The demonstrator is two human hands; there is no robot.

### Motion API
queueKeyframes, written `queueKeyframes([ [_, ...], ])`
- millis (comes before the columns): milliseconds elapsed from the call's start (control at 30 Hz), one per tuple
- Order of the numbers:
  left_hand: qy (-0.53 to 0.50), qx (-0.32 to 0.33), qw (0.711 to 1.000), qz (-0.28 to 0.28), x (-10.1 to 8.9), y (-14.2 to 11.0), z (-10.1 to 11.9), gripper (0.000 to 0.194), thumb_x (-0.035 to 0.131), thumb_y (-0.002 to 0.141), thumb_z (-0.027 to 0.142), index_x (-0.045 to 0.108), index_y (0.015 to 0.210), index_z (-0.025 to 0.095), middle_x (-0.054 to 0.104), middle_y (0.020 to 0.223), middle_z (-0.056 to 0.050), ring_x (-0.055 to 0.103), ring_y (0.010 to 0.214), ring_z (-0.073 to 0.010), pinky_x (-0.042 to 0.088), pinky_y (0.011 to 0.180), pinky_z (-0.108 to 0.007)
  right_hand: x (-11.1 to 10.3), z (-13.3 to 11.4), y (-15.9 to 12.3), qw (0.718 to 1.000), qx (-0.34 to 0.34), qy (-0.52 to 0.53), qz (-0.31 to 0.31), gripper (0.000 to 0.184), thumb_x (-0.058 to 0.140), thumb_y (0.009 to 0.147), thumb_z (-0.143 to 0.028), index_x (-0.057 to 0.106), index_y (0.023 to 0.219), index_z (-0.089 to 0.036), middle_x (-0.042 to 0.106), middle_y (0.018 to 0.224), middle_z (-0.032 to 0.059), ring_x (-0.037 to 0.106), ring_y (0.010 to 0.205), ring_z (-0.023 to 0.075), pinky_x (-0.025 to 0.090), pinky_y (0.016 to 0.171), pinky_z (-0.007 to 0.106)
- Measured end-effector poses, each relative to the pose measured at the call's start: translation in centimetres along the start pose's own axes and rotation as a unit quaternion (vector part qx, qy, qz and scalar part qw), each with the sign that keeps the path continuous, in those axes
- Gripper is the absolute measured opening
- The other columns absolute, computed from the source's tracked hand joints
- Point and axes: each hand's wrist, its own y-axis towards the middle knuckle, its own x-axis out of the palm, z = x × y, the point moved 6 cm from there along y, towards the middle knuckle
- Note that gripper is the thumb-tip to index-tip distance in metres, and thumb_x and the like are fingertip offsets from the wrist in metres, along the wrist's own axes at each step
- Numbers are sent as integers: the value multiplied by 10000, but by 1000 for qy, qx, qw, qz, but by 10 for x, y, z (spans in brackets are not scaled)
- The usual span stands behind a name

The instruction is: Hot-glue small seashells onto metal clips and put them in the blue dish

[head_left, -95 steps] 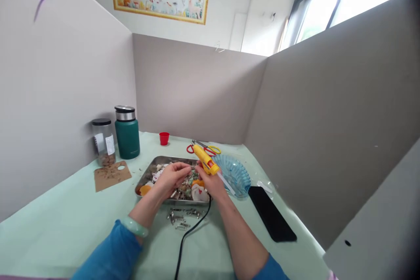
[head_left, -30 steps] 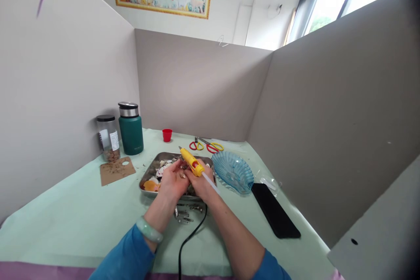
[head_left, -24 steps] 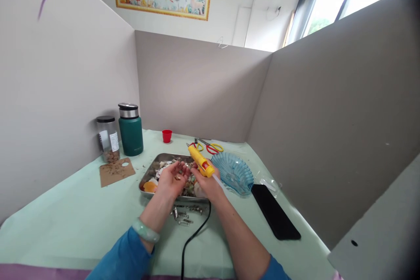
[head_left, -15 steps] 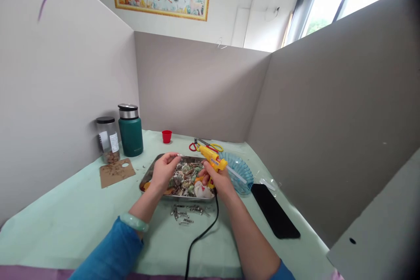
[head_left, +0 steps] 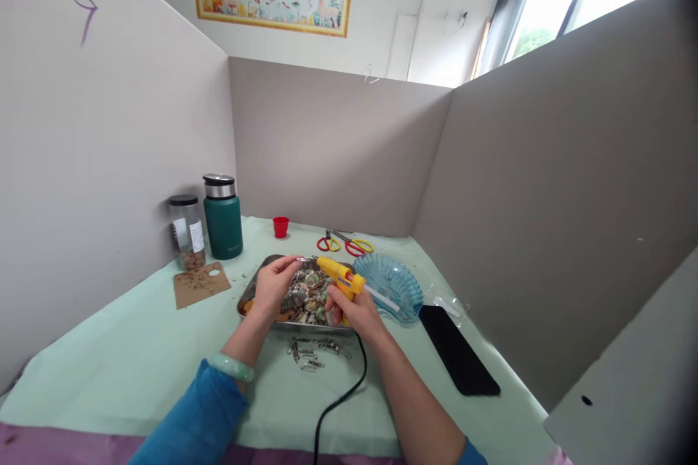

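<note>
My right hand [head_left: 352, 311] is wrapped round the handle of a yellow glue gun [head_left: 339, 272], with a white glue stick [head_left: 382, 298] poking out of its back. The gun's nozzle points left, close to a small silvery metal clip [head_left: 305, 259]. That clip is pinched between the thumb and fingers of my left hand [head_left: 274, 283]; its exact kind is too small to make out. Below both hands lies a metal tray [head_left: 321, 327] filled with shells and stone-like pieces. Several similar metal clips [head_left: 310, 354] are scattered on the cloth in front of the tray.
A blue scalloped dish [head_left: 400, 280] and a black phone-like slab [head_left: 461, 352] lie to the right. Behind the tray are scissors [head_left: 357, 245] and a red cup [head_left: 280, 227]. A green flask [head_left: 223, 225], a jar [head_left: 187, 236] and a cardboard piece [head_left: 201, 287] stand left. A black cord [head_left: 341, 399] trails forward.
The glue gun has moved left and slightly down, bringing its nozzle to the clip in my left hand. The view has shifted slightly.
</note>
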Motion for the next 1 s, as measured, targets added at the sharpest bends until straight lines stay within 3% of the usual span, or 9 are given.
queueKeyframes([
  [100, -10, -6, 1000, 5, 0, -1, 1, 232, 761, 576, 260, 738, 778, 149, 599, 466, 9, 574, 545, -157, 435, 524, -236, 6, -4, -2, 999, 20, -1, -35, 374, 577, 782, -507, 635, 676, -153, 589, 506, -17, 470, 364, 76, 391, 405, 201],
  [233, -10, -6, 1000, 4, 1, -2, 3, 240, 770, 566, 248, 742, 778, 140, 615, 479, 3, 586, 557, -162, 442, 524, -236, 5, -8, -4, 1000, 22, -8, -12, 384, 576, 775, -515, 627, 663, -151, 574, 492, -19, 459, 365, 74, 388, 394, 194],
  [800, 10, 2, 1000, 19, -2, -2, 3, 200, 775, 551, 242, 743, 722, 143, 606, 466, 0, 585, 548, -165, 435, 499, -233, 9, -5, -3, 1000, 5, 2, -25, 348, 594, 775, -500, 629, 743, -155, 603, 556, 2, 450, 352, 84, 368, 361, 218],
  [1000, 4, -3, 1000, 27, -3, -2, 2, 181, 782, 533, 226, 738, 689, 143, 574, 436, 13, 573, 529, -163, 428, 495, -239, 8, -7, -3, 1000, 2, -14, -25, 364, 591, 781, -498, 615, 651, -159, 554, 470, -5, 447, 349, 96, 364, 362, 229],
])
